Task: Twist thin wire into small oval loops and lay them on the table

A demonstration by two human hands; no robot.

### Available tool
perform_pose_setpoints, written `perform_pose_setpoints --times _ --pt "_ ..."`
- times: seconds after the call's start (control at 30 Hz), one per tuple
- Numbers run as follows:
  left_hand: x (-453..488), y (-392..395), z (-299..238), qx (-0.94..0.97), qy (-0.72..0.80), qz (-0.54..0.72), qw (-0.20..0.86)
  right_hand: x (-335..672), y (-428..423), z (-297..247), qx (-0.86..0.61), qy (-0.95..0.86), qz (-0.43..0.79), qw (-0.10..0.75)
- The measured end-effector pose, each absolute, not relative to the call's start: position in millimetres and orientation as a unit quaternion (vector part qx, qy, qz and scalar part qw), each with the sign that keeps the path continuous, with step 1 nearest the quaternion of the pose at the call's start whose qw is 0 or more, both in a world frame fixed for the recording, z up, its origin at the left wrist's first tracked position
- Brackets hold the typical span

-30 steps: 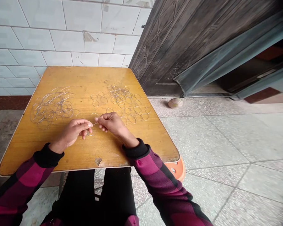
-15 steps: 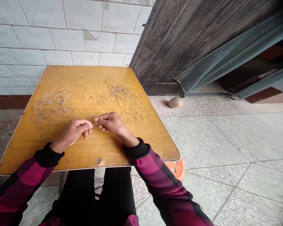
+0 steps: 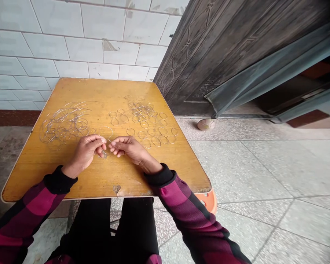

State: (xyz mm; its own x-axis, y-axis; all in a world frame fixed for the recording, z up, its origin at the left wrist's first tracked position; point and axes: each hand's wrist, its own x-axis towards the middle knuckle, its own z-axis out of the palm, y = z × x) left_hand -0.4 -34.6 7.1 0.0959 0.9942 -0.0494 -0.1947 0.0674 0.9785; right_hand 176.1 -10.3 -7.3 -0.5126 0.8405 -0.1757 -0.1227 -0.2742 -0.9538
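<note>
Thin metal wire [image 3: 112,130] curves in a loop above and between my fingertips. My left hand [image 3: 89,149] pinches it between thumb and forefinger. My right hand [image 3: 129,149] is close beside, thumb and finger pressed together at the wire's other side. Both hands are just above the front middle of the yellow wooden table [image 3: 99,179]. To the left lies a tangled heap of loose curved wires [image 3: 63,128]. Beyond my right hand are several separate wire rings [image 3: 156,141] and a denser pile of rings [image 3: 141,110].
White wall tiles [image 3: 104,22] rise behind the table, and a dark carved door [image 3: 187,73] stands at the right with a grey-green curtain [image 3: 236,88]. A roundish ball-like object [image 3: 206,124] sits on the tiled floor. An orange stool [image 3: 210,200] shows under the table's right corner.
The wire loop between my hands has turned, its curve now standing higher above my fingers. My fingertips have shifted a little, and the whole view has moved slightly.
</note>
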Motion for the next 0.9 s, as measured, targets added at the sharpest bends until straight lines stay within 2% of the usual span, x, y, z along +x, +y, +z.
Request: perform_pose_setpoints --times 0.6,0.9 --pt "2.1 -36.0 3.1 0.44 0.448 0.469 0.621 174.3 -12.8 -8.5 -0.344 -0.582 0.649 0.348" --pt "4.1 -36.6 5.1 0.446 0.445 0.516 0.58 171.1 -17.0 -5.5 -0.371 -0.555 0.653 0.357"
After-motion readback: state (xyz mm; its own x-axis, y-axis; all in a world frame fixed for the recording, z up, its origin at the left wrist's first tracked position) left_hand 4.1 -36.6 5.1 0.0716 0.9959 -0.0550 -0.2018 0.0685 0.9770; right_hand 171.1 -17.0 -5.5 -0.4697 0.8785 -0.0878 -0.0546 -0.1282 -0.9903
